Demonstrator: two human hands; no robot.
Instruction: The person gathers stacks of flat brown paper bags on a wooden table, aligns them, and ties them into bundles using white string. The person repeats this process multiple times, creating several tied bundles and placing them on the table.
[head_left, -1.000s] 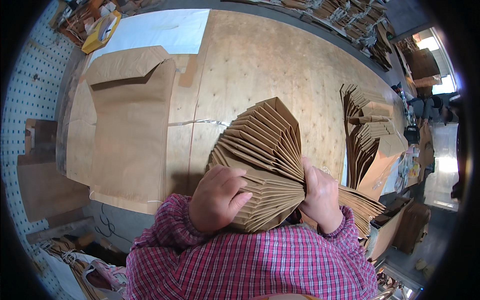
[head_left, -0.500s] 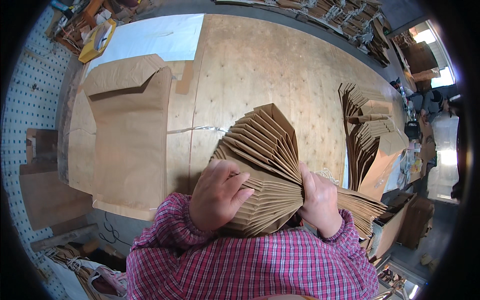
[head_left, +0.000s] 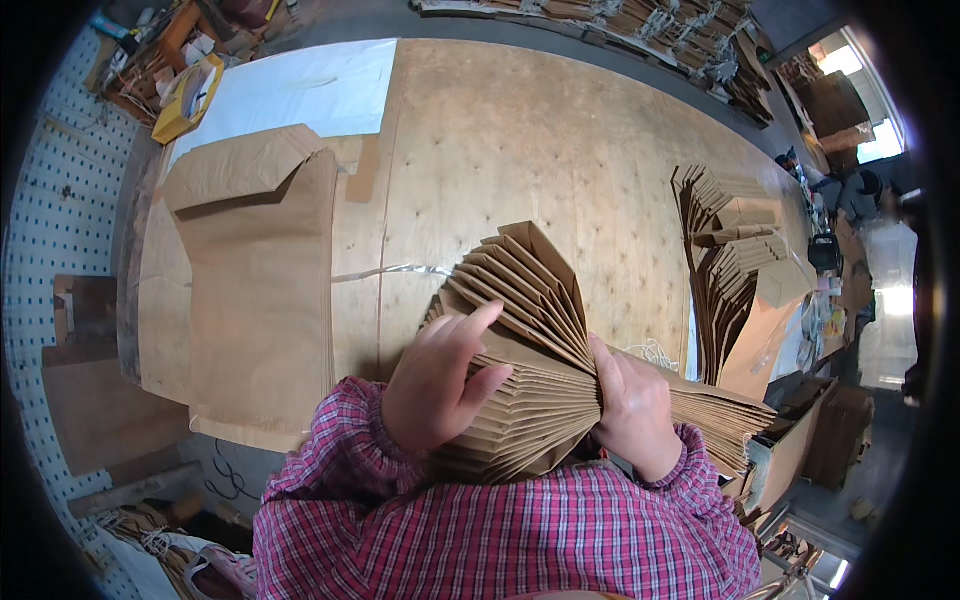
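A thick fan of brown paper bags (head_left: 540, 405) stands spread in front of my body, its far ends splayed over the table edge. My right hand (head_left: 637, 408) grips the gathered middle of the fan, thumb on top. My left hand (head_left: 432, 385) lies over the left side, index finger and thumb stretched apart; the index tip touches the upper group of folds, the thumb the lower group. Its other fingers are partly hidden. The bags' other ends stick out to the right, beyond my right hand.
A flat stack of brown paper bags (head_left: 260, 290) lies at the left of the wooden table (head_left: 530, 120). More fanned bags (head_left: 735, 270) stand at the right. A white sheet (head_left: 300, 95) and a yellow box (head_left: 188, 98) are at the far left. White cord (head_left: 652, 352) lies near my right hand.
My left index finger has stretched out away from the thumb onto the upper folds; earlier the fingers were curled closer together. My right hand keeps its hold. The view has shifted slightly.
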